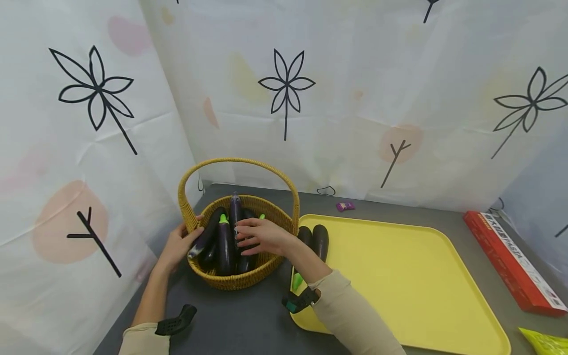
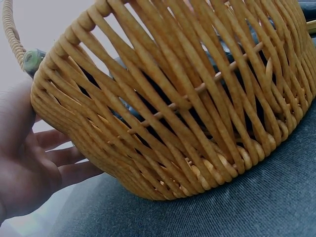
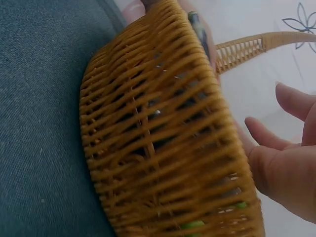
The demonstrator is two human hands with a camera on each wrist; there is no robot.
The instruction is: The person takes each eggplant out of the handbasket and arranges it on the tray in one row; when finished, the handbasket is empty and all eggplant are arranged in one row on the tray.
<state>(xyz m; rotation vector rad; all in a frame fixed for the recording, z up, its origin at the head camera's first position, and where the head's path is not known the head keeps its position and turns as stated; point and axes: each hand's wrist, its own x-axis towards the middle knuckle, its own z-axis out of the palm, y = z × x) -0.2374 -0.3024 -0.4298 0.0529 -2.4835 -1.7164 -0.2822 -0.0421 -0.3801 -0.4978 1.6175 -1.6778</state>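
A wicker basket with a tall arched handle holds several dark purple eggplants, some with bright green stem ends. My left hand holds the basket's left rim beside the handle's foot. In the left wrist view, that hand's thumb goes over the rim while its fingers lie along the outer wicker. Over the basket's right half hovers my right hand, its fingers spread and pointing left above the eggplants. Nothing shows in its grasp. Seen from the right wrist, the hand is just beyond the rim.
To the basket's right lies a yellow tray, with dark eggplants at its left edge, partly behind my right forearm. A red box and a yellow-green packet are at far right. Behind the tray is a small purple packet.
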